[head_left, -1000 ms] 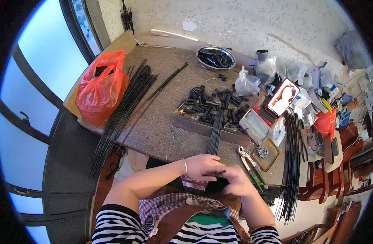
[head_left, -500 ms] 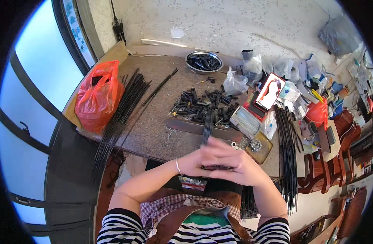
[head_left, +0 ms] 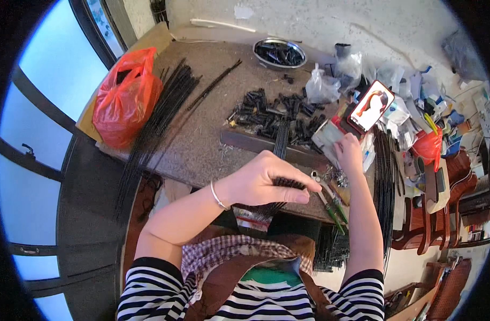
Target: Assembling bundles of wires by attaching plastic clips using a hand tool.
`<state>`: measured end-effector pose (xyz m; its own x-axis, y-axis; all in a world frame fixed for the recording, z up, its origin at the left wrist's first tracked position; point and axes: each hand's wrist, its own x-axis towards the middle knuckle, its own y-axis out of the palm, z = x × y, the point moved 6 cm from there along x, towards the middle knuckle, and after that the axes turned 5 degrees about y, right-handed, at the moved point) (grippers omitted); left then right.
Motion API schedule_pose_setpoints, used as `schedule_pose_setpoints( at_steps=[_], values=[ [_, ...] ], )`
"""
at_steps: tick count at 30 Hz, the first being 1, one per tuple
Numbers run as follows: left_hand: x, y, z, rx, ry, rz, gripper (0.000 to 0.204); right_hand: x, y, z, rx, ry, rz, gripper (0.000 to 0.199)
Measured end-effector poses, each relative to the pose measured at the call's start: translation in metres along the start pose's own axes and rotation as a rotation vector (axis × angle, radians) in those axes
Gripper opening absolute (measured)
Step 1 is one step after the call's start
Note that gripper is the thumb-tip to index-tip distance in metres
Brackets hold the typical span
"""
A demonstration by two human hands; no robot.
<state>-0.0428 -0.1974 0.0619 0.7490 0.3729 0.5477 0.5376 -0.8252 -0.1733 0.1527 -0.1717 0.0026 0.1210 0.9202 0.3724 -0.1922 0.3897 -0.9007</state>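
I see my left hand (head_left: 266, 182) closed around a bundle of thin black rods (head_left: 281, 160), which runs toward 12 o'clock over the bench (head_left: 202, 139) edge into the pile of black parts (head_left: 272, 115). The rods are slim, straight and dark; the palm hides their middle, and their lower ends blur below the bench. My right hand (head_left: 349, 155), at 2 o'clock from the left, rests by a clear packet (head_left: 326, 136); I cannot tell its grip.
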Motion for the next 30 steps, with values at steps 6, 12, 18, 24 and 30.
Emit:
schedule_pose_setpoints(
  at_steps=[6, 12, 18, 24, 30],
  values=[
    [0.002, 0.004, 0.001, 0.006, 0.035, -0.010, 0.016, -0.003, -0.019, 0.009, 0.192, -0.140, -0.170, 0.007],
    [-0.011, 0.009, -0.019, 0.093, 0.022, -0.065, 0.014, -0.072, -0.113, 0.119, 0.630, -0.211, -0.042, 0.020],
    [-0.009, 0.022, -0.038, 0.151, 0.037, -0.054, 0.013, -0.106, -0.142, 0.135, 0.359, -0.238, -0.230, 0.024],
    [-0.015, 0.027, -0.046, 0.147, 0.039, -0.004, 0.016, -0.115, -0.147, 0.143, 0.365, -0.227, -0.218, 0.026],
    [-0.022, 0.034, -0.056, 0.183, 0.098, -0.013, 0.013, -0.124, -0.155, 0.147, 0.355, -0.234, -0.234, 0.025]
  ],
)
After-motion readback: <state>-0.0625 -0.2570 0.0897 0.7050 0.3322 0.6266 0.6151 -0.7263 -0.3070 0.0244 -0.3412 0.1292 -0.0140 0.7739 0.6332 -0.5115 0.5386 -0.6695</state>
